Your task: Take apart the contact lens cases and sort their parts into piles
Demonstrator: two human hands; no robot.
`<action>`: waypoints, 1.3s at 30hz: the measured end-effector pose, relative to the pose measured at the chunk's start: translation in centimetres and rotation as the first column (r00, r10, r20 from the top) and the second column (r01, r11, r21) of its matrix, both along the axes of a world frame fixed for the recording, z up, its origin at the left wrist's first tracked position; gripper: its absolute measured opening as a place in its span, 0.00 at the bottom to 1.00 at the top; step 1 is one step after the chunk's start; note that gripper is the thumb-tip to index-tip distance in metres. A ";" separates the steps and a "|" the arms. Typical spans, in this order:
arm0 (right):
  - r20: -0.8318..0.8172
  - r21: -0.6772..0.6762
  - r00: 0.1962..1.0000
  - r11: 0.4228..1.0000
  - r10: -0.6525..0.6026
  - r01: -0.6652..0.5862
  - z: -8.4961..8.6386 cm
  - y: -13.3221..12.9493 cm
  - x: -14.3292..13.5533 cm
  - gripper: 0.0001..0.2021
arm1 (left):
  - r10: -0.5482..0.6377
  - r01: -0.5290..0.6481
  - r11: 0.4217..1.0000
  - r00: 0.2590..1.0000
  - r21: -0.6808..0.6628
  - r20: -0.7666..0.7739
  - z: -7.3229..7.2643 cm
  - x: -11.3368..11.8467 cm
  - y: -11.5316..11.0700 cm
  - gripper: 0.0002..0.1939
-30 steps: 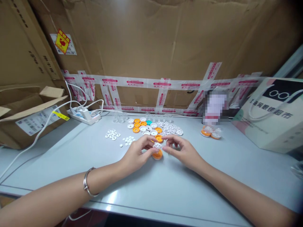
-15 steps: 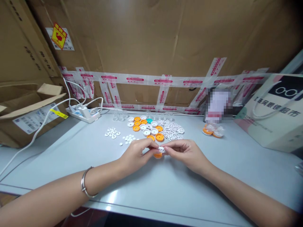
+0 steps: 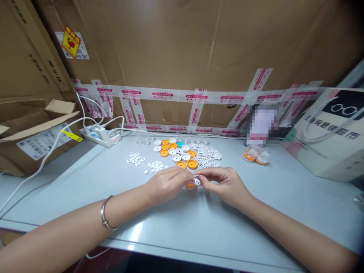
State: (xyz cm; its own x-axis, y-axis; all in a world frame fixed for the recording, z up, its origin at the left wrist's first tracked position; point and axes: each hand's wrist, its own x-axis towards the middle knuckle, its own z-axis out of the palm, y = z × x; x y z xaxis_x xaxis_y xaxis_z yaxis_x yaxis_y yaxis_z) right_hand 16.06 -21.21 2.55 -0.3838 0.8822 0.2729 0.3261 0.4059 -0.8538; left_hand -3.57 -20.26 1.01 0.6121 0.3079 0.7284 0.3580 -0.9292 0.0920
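Observation:
Between my two hands is a small white openwork piece (image 3: 196, 182), pinched at its right by the fingertips of my right hand (image 3: 224, 185). My left hand (image 3: 169, 185) is closed against its left side, with the fingertips partly hidden behind the back of the hand. Under the piece an orange cup (image 3: 190, 186) shows in part. Beyond my hands lie orange rings (image 3: 192, 163), white rings (image 3: 176, 157) and one teal ring (image 3: 180, 144). White openwork pieces (image 3: 209, 153) are heaped to their right. Small white discs (image 3: 156, 165) and white stemmed pieces (image 3: 135, 159) lie to the left.
Clear domes (image 3: 145, 139) stand at the back of the grey table (image 3: 182, 231). Orange-based domed items (image 3: 256, 156) sit at right, near a paper bag (image 3: 327, 140). A power strip (image 3: 104, 137) and an open carton (image 3: 40, 132) are at left, a large box (image 3: 170, 49) behind.
My left hand has turned, its fingers now closer together with the back of the hand up. The white piece has tilted and sits slightly lower and further right, still between the hands.

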 end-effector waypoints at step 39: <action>-0.384 -0.525 0.913 0.846 -0.137 -0.094 0.8 -1.0 -1.5 0.16 | -0.111 0.096 0.970 0.992 -0.222 -0.056 1.6 -0.3 -0.2 0.10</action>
